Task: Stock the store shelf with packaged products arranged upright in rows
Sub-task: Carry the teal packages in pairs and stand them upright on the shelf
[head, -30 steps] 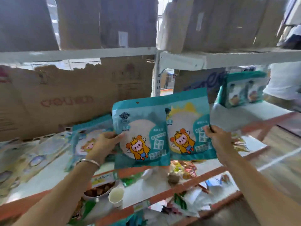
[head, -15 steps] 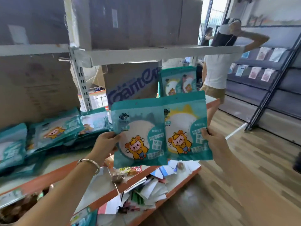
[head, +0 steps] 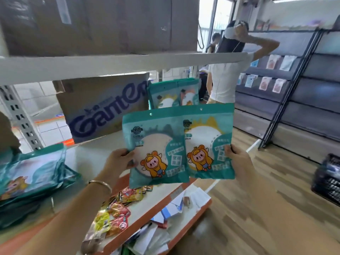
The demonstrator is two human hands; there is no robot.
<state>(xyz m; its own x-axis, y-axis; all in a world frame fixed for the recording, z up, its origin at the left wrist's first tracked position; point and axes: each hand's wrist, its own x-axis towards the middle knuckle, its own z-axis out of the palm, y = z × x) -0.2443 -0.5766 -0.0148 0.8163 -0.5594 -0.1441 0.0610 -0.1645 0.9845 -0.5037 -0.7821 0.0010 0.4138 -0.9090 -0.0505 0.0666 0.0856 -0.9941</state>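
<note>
Before shelf (head: pixel 103 150): two hands (head: pixel 120 160) grip two pouches (head: pixel 156 150).

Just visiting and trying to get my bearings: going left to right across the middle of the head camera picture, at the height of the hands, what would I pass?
A pile of flat teal packs → left hand → left-held pack → right-held pack → right hand → black basket on the floor.
</note>
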